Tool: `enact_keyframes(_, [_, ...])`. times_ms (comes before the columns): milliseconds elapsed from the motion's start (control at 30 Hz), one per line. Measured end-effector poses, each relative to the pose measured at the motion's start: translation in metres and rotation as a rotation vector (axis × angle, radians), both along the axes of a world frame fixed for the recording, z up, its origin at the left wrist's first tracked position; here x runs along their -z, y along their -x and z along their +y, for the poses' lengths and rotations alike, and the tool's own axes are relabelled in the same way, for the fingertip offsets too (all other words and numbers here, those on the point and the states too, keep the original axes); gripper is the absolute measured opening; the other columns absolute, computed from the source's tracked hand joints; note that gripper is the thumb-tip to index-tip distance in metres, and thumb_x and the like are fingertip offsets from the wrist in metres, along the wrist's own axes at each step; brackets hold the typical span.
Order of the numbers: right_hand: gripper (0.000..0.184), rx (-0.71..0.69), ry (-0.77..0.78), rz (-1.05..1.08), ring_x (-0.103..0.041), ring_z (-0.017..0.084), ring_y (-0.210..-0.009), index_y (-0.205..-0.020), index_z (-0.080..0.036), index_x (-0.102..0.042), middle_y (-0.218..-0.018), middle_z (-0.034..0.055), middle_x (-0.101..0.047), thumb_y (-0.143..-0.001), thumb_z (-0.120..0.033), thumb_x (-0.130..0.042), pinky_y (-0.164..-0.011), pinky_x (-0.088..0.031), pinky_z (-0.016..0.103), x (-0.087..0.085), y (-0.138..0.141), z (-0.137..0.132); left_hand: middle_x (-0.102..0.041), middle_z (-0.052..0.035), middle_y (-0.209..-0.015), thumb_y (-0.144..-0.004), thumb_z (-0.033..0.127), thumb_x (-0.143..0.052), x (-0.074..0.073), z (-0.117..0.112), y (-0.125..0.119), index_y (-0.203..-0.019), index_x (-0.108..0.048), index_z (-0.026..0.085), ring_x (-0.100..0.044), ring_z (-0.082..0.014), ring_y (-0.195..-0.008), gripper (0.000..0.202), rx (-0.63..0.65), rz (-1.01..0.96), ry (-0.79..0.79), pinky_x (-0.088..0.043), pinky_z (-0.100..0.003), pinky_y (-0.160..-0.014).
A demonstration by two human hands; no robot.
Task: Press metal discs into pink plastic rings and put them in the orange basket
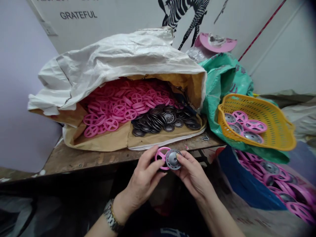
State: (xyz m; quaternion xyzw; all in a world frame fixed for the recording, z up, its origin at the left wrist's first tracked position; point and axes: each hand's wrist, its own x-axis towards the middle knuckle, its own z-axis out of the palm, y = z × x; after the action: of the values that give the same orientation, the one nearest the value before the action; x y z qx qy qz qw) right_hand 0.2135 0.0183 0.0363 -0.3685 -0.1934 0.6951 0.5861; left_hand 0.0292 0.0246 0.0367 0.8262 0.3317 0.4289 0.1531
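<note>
Between the fingers of my left hand is a pink spoked wheel ring. A grey disc with small slots round its rim, a wheel cap, is pinched in my right hand, thumb on its face. The cap overlaps the right side of the ring; whether they touch I cannot tell. Both hands are just in front of the bench edge. Beyond them a large white sack lies open towards me, with many pink wheel rings at its left and a heap of dark wheel caps at its right.
A yellow basket at the right holds several pink rings and grey caps, on a green bag. Below it, a blue-edged sack is full of pink wheels with grey caps. The wooden bench runs under the white sack.
</note>
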Motion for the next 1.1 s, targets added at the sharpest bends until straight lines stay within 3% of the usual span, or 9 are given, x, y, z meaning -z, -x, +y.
enact_keyframes(67, [0.032,0.007,0.004,-0.006,-0.060,0.011,-0.070,-0.077,-0.018,-0.062,-0.078,-0.0009,-0.068,-0.066,-0.034,-0.086,-0.071,-0.054,0.026,0.002,0.000,-0.001,-0.051,-0.0140,-0.134,-0.093,0.023,-0.056,0.007,-0.006,-0.006,-0.126,-0.049,0.023,-0.058,-0.0253,-0.119,0.034,-0.069,-0.278,0.370,-0.059,-0.041,-0.090])
enact_keyframes(133, [0.032,0.009,0.007,-0.040,-0.060,0.011,-0.070,-0.077,-0.017,-0.062,-0.077,-0.0010,-0.067,-0.066,-0.036,-0.086,-0.070,-0.053,0.026,0.005,0.001,-0.001,-0.061,-0.0097,-0.111,-0.095,0.032,-0.052,0.009,-0.010,-0.011,-0.128,-0.045,0.022,-0.068,-0.0194,-0.090,0.036,-0.070,-0.485,0.771,-0.062,-0.032,-0.069])
enact_keyframes(233, [0.034,0.012,-0.023,-0.131,-0.059,0.012,-0.070,-0.077,-0.018,-0.061,-0.076,-0.0015,-0.065,-0.067,-0.040,-0.085,-0.068,-0.052,0.025,0.011,0.002,-0.004,-0.063,-0.0026,-0.088,-0.091,0.037,-0.056,0.006,-0.012,-0.018,-0.124,-0.046,0.018,-0.064,-0.0129,-0.065,0.040,-0.024,-0.571,1.065,-0.058,-0.025,-0.055])
enact_keyframes(433, [0.029,0.064,-0.153,-0.424,-0.057,0.012,-0.070,-0.081,-0.020,-0.061,-0.075,-0.0023,-0.065,-0.075,-0.043,-0.077,-0.067,-0.046,0.023,0.026,0.005,-0.011,-0.064,-0.0016,-0.086,-0.087,0.035,-0.060,0.003,-0.015,-0.027,-0.115,-0.054,0.016,-0.064,-0.0109,-0.063,0.035,-0.001,-0.584,1.106,-0.057,-0.022,-0.057])
enact_keyframes(633, [0.039,-0.003,-0.211,-0.555,-0.065,0.020,-0.088,-0.109,-0.023,-0.060,-0.094,0.0030,-0.071,-0.077,-0.041,-0.073,-0.081,-0.050,0.032,0.026,0.000,-0.014,-0.064,-0.0017,-0.089,-0.088,0.036,-0.058,0.007,-0.016,-0.029,-0.111,-0.058,0.017,-0.064,-0.0112,-0.066,0.029,0.025,-0.541,1.087,-0.057,-0.023,-0.059])
enact_keyframes(833, [0.024,-0.168,-0.258,-0.621,-0.062,0.018,-0.082,-0.093,-0.019,-0.068,-0.086,0.0018,-0.070,-0.079,-0.039,-0.069,-0.077,-0.048,0.029,0.014,-0.005,-0.015,-0.061,-0.0016,-0.094,-0.092,0.038,-0.053,0.006,-0.018,-0.023,-0.108,-0.059,0.018,-0.064,-0.0119,-0.071,0.027,0.066,-0.421,1.065,-0.058,-0.024,-0.063])
enact_keyframes(967, [0.015,-0.162,-0.273,-0.701,-0.056,0.015,-0.073,-0.085,-0.019,-0.066,-0.075,-0.0017,-0.063,-0.079,-0.033,-0.066,-0.069,-0.043,0.026,0.013,-0.002,-0.022,-0.058,0.0004,-0.086,-0.094,0.043,-0.049,0.004,-0.022,-0.022,-0.099,-0.059,0.018,-0.063,-0.0120,-0.067,0.028,0.023,-0.279,0.972,-0.055,-0.022,-0.058])
enact_keyframes(1100, [0.010,-0.088,-0.303,-0.833,-0.050,0.014,-0.067,-0.077,-0.020,-0.064,-0.069,-0.0030,-0.056,-0.080,-0.029,-0.062,-0.063,-0.039,0.025,0.019,0.003,-0.028,-0.055,0.0023,-0.075,-0.094,0.048,-0.046,0.012,-0.025,-0.027,-0.089,-0.058,0.018,-0.059,-0.0109,-0.057,0.032,-0.044,-0.246,0.903,-0.050,-0.020,-0.050])
